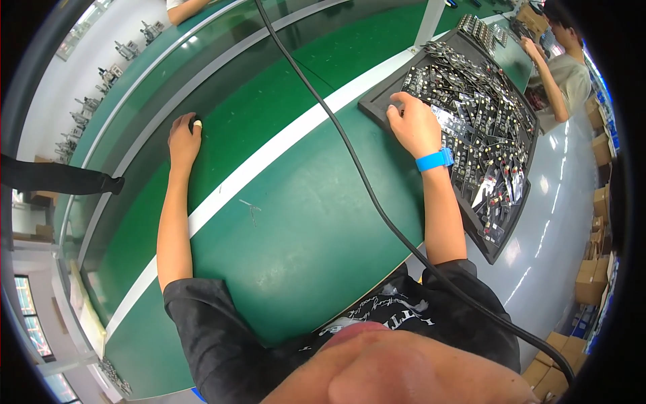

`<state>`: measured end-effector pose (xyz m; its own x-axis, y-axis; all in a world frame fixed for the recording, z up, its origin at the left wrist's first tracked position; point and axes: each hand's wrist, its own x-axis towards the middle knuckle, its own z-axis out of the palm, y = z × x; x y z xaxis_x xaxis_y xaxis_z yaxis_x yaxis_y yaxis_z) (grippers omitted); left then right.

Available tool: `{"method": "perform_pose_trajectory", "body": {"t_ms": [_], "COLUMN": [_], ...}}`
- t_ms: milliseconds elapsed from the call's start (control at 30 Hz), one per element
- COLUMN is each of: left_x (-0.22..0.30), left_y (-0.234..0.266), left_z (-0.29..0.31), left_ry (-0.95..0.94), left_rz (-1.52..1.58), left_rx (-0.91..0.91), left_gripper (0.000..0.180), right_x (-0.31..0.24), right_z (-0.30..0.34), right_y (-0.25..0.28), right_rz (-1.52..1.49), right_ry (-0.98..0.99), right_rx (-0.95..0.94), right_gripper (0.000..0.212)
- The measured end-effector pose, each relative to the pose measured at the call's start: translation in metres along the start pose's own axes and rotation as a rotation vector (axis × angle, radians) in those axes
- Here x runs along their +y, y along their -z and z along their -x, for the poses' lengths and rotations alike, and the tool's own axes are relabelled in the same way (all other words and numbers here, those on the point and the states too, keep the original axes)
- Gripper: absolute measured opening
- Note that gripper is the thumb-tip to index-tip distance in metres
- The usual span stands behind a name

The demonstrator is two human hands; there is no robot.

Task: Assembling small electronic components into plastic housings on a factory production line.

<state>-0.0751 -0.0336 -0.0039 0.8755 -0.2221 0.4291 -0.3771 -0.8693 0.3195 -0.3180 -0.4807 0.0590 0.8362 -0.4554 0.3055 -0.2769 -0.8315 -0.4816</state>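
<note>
Because the dark tray sits just at my right side, its heap of small dark parts is presumably meant to be picked from without turning the body. The tray's near corner reaches past the edge of the green tabletop; what supports it there, I cannot tell.

Left grip: thumb and fingers closed on a small dark piece with a pale spot, out over the green belt. Pinched at the fingertips, probably because it is small; its exact kind is not resolvable.

Right grip: fingers loosely curled, thumb set apart, over the left part of the tray beside the heap. Whether anything is under the fingers, I cannot tell.

Arm pose: left arm reaches well forward, nearly straight, crossing the white strip. Right forearm also points forward, back of the hand up, blue wristband at the wrist. A black cable crosses the view between both arms.
</note>
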Motion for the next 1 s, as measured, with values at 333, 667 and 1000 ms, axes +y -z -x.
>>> {"method": "perform_pose_trajectory", "body": {"t_ms": [333,667,1000], "left_x": [0.002,0.005,0.012], "left_y": [-0.001,0.000,0.005], "left_z": [0.000,0.000,0.001], "left_ry": [0.002,-0.011,-0.016], "left_rz": [-0.007,-0.015,0.016], "left_rx": [0.000,0.006,0.032], "left_gripper": [0.038,0.040,0.040], "right_x": [0.001,0.002,0.001], "right_z": [-0.002,-0.003,-0.004], "right_y": [-0.001,-0.001,-0.002], "right_rz": [-0.101,-0.162,-0.183], "right_ry": [0.036,0.058,0.073], "right_rx": [0.066,0.103,0.143], "right_gripper": [0.029,0.030,0.028]}}
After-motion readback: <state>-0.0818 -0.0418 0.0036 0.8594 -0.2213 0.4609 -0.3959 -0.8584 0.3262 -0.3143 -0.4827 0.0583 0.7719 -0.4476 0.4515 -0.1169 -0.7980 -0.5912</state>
